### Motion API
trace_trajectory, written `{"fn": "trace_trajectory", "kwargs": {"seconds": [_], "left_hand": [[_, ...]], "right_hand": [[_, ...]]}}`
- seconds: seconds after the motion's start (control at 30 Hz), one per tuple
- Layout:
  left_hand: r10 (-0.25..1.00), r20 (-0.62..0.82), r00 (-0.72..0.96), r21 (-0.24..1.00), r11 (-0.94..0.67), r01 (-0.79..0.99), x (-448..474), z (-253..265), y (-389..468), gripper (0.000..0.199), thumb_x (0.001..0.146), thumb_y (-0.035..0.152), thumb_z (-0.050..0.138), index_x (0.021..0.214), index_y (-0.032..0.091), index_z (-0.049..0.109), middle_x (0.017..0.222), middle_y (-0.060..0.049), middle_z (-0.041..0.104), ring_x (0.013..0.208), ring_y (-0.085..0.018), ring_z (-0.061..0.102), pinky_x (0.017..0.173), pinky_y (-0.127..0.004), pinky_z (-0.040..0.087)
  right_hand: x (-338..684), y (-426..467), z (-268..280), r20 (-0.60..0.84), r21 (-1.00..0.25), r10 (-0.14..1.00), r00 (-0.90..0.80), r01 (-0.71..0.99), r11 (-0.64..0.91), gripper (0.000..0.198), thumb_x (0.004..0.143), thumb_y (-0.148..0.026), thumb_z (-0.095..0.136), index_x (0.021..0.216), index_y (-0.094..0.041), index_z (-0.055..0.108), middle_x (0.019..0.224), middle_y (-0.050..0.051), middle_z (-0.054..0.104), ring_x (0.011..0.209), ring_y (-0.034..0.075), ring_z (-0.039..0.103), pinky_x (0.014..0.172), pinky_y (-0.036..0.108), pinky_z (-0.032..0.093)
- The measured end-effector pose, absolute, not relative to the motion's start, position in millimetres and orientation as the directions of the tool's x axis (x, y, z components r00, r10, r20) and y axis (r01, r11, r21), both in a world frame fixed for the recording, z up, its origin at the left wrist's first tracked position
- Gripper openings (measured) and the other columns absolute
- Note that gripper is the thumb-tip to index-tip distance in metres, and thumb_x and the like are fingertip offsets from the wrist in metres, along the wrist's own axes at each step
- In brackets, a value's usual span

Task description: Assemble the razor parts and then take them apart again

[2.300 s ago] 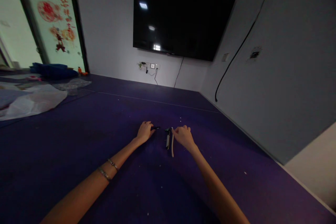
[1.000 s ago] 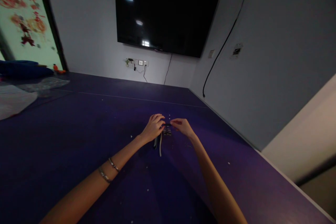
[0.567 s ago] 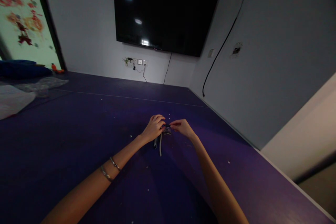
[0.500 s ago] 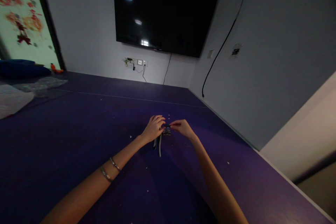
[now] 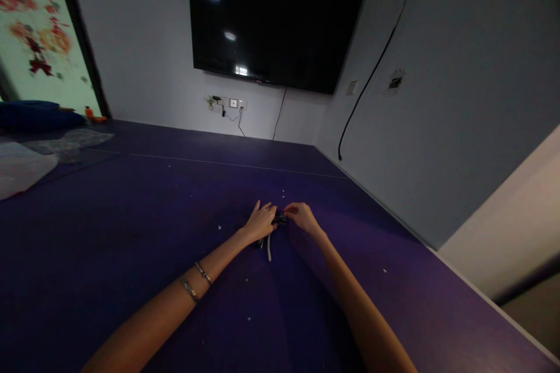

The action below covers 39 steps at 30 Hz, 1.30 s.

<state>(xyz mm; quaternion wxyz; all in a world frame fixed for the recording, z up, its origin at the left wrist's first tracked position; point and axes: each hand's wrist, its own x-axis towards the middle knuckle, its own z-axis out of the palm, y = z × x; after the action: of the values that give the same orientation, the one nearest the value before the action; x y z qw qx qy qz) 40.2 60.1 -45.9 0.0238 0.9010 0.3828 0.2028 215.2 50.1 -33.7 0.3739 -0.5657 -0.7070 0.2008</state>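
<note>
Head view: my two arms over a purple surface (image 5: 153, 204), items listed left to right.
White sheet: (image 5: 24, 168) flat, cut off by the left edge.
Blue bundle: (image 5: 35, 116) heaped beyond the sheet.
Door: (image 5: 48, 35) pale panel, red and orange decorations.
Orange object: (image 5: 90, 112) near the door's foot.
Bracelets: (image 5: 189, 289) two, metallic, on my left forearm.
My left hand: (image 5: 260, 222) back upward, fingertips at the dark object's left end; whether they clamp it, I cannot tell.
Pale strip: (image 5: 269, 247) extends toward me from under that hand.
Dark object: (image 5: 280, 219) small, between my hands, details unclear.
My right hand: (image 5: 303, 217) thumb and forefinger drawn together at the dark object's right end; whether they pinch it, I cannot tell.
Black cable: (image 5: 368, 86) hanging down the right-hand wall.
</note>
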Motion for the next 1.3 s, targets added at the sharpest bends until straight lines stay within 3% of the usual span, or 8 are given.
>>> {"fn": "trace_trajectory", "kwargs": {"seconds": [0.63,0.83,1.0,1.13,1.3], "left_hand": [[0.697,0.354,0.624,0.178,-0.705,0.687,39.3,-53.4,63.3,0.036,0.081,0.026,0.050,0.115,0.012,0.047,0.120,-0.016,0.056,0.123,-0.024,0.042,0.106,-0.050,0.014],[0.685,0.346,0.641,0.127,-0.711,0.692,38.0,-49.2,59.6,0.037,0.082,0.025,0.049,0.116,0.011,0.047,0.120,-0.015,0.056,0.123,-0.023,0.041,0.107,-0.049,0.014],[0.679,0.348,0.646,0.124,-0.716,0.687,39.1,-48.2,58.0,0.040,0.080,0.026,0.051,0.117,0.010,0.047,0.118,-0.015,0.057,0.122,-0.023,0.041,0.106,-0.050,0.015],[0.693,0.395,0.603,0.138,-0.694,0.707,36.1,-30.2,57.4,0.041,0.079,0.030,0.053,0.116,0.013,0.049,0.113,-0.011,0.059,0.118,-0.024,0.043,0.104,-0.045,0.024],[0.812,0.432,0.393,0.223,-0.518,0.826,23.2,15.7,50.9,0.024,0.080,0.028,0.050,0.099,0.016,0.058,0.104,-0.008,0.061,0.102,-0.021,0.054,0.085,-0.032,0.043]], "right_hand": [[217.4,57.2,-47.3,0.325,-0.634,0.937,-0.132,0.704,0.319,0.017,0.069,-0.016,0.056,0.079,-0.014,0.070,0.072,0.006,0.069,0.065,0.016,0.061,0.063,0.024,0.045],[220.1,62.8,-56.0,0.381,-0.547,0.909,-0.169,0.751,0.369,0.015,0.069,-0.013,0.058,0.074,-0.015,0.072,0.076,0.007,0.067,0.070,0.016,0.060,0.067,0.025,0.044],[222.8,63.1,-57.4,0.409,-0.552,0.900,-0.153,0.744,0.377,0.015,0.070,-0.016,0.058,0.077,-0.017,0.071,0.079,0.006,0.066,0.072,0.016,0.058,0.068,0.025,0.044],[225.4,58.9,-46.3,0.419,-0.583,0.900,-0.123,0.723,0.370,0.015,0.072,-0.019,0.058,0.079,-0.017,0.071,0.080,0.006,0.067,0.075,0.016,0.059,0.070,0.026,0.044],[226.1,51.1,-22.0,0.445,-0.633,0.893,-0.074,0.679,0.372,0.014,0.071,-0.021,0.058,0.078,-0.017,0.070,0.080,0.006,0.069,0.074,0.016,0.060,0.071,0.026,0.044]]}}
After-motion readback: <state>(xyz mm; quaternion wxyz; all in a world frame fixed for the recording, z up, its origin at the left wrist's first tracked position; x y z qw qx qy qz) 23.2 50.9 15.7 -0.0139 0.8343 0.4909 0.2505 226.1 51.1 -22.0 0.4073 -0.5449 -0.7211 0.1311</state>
